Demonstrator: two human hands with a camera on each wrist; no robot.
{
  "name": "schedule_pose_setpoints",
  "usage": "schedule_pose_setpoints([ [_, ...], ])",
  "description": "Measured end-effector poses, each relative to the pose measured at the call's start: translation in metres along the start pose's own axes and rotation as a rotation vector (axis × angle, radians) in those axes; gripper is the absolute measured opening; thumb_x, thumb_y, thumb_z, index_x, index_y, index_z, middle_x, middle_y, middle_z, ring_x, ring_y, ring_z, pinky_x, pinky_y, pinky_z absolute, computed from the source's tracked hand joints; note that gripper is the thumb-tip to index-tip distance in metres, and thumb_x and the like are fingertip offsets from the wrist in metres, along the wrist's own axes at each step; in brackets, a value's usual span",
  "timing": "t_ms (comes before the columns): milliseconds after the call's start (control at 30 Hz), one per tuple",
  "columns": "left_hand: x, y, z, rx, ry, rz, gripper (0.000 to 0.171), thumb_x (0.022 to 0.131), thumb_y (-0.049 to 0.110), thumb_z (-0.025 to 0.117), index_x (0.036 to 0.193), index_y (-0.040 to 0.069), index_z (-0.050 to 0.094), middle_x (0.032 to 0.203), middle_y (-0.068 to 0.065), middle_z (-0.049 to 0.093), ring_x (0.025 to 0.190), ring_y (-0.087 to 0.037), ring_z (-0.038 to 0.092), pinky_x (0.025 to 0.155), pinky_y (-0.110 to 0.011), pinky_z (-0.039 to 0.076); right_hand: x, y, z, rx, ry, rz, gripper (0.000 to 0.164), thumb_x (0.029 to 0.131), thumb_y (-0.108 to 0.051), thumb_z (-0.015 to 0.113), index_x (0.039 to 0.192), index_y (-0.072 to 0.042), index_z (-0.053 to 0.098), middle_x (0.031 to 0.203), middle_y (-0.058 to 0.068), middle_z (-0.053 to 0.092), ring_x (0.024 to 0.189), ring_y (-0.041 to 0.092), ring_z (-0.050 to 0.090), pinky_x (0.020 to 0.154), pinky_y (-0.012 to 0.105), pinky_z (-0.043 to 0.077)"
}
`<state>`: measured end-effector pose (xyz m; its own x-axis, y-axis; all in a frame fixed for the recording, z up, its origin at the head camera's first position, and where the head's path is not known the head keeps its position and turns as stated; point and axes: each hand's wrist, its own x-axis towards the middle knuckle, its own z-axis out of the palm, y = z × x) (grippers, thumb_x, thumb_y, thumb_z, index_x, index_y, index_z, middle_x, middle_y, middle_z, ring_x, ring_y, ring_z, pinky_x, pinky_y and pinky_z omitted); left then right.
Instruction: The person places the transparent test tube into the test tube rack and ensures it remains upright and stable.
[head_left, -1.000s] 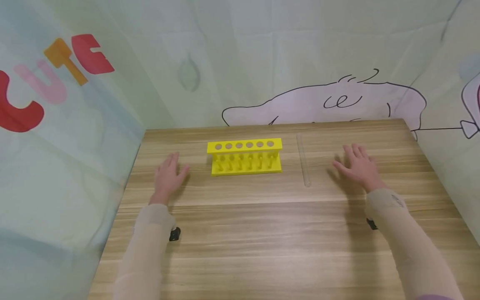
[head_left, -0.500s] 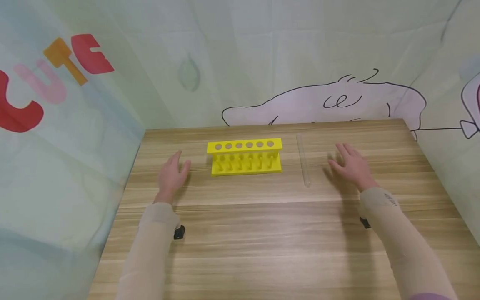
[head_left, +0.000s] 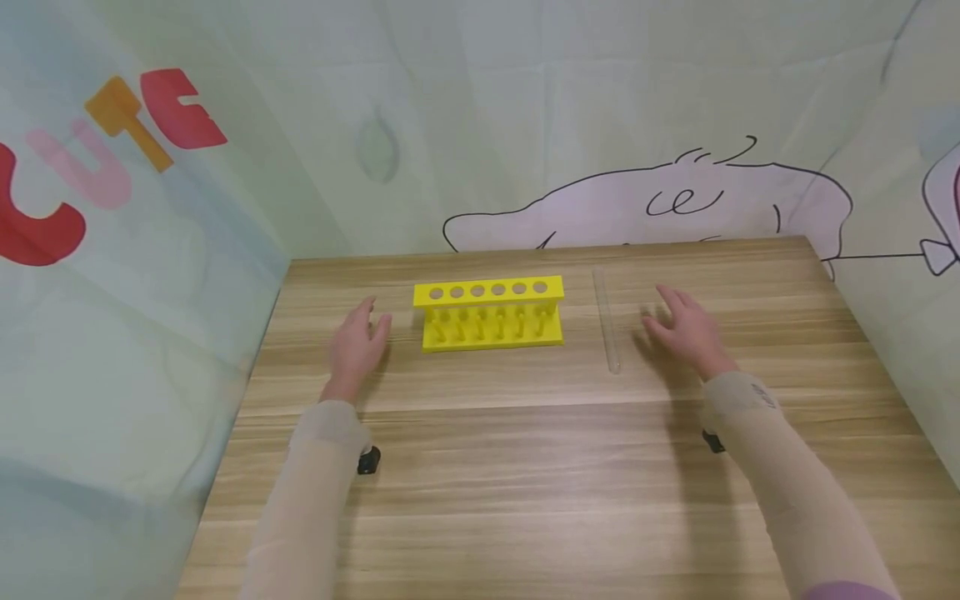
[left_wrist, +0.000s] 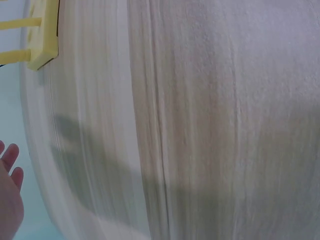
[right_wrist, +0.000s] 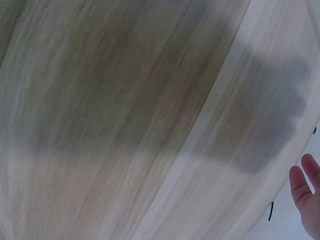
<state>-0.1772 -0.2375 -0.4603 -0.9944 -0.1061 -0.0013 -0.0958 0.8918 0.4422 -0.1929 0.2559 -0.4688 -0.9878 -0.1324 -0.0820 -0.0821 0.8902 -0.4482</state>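
A yellow test tube rack [head_left: 489, 313] stands toward the back of the wooden table, with a row of round holes on top and pegs on its base. To its right lies a clear glass test tube [head_left: 607, 321], pointing front to back. My left hand [head_left: 357, 348] hovers left of the rack, fingers relaxed and holding nothing; in the left wrist view the rack's corner [left_wrist: 42, 47] shows above that hand's fingers. Right of the test tube, my right hand [head_left: 690, 333] is over the table with loose, spread fingers, also holding nothing. Its shadow falls on the wood in the right wrist view.
The wooden table [head_left: 525, 483] stretches out in front of both arms. A printed cloth [head_left: 480, 125] hangs close behind the table's back edge and along its left side, with colored letters and a line drawing on it.
Both hands have moved inward: my left hand to the right toward the rack, my right hand to the left toward the test tube. Rack and test tube have stayed put.
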Motion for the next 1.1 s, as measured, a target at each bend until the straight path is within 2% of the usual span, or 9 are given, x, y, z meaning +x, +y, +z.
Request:
schedule_pose_setpoints([
  [267, 0.004, 0.012, 0.002, -0.034, 0.006, -0.009, 0.056, 0.092, 0.046, 0.030, 0.138, 0.013, 0.027, 0.135, -0.013, 0.040, 0.111, -0.031, 0.048, 0.093, -0.048, 0.037, 0.004, -0.011, 0.004, 0.067, 0.005, 0.032, 0.071, 0.086, -0.042, 0.051, 0.140, -0.010, 0.018, 0.136, 0.026, 0.031, 0.118, 0.044, 0.035, 0.093, 0.062, 0.027],
  [600, 0.007, 0.024, 0.008, -0.186, 0.070, -0.022, 0.050, 0.093, 0.038, 0.035, 0.134, 0.011, 0.034, 0.131, -0.012, 0.044, 0.109, -0.030, 0.049, 0.092, -0.046, 0.038, 0.009, -0.021, 0.009, 0.108, 0.007, 0.036, 0.071, 0.086, -0.041, 0.052, 0.138, -0.007, 0.020, 0.125, 0.026, 0.041, 0.106, 0.040, 0.046, 0.081, 0.055, 0.040],
  [767, 0.009, 0.031, 0.011, -0.249, 0.096, -0.041, 0.047, 0.093, 0.037, 0.036, 0.133, 0.011, 0.036, 0.129, -0.010, 0.046, 0.109, -0.027, 0.048, 0.092, -0.043, 0.039, 0.012, -0.024, 0.011, 0.112, -0.002, 0.053, 0.069, 0.086, -0.043, 0.050, 0.137, -0.006, 0.022, 0.121, 0.024, 0.044, 0.103, 0.039, 0.047, 0.079, 0.053, 0.042],
  [1100, 0.016, 0.043, 0.018, -0.379, 0.154, -0.092, 0.045, 0.093, 0.039, 0.037, 0.129, 0.012, 0.042, 0.126, -0.009, 0.048, 0.107, -0.025, 0.050, 0.092, -0.039, 0.041, 0.020, -0.034, 0.017, 0.190, 0.002, 0.106, 0.067, 0.086, -0.038, 0.052, 0.137, -0.006, 0.023, 0.117, 0.021, 0.046, 0.101, 0.035, 0.048, 0.080, 0.049, 0.043],
])
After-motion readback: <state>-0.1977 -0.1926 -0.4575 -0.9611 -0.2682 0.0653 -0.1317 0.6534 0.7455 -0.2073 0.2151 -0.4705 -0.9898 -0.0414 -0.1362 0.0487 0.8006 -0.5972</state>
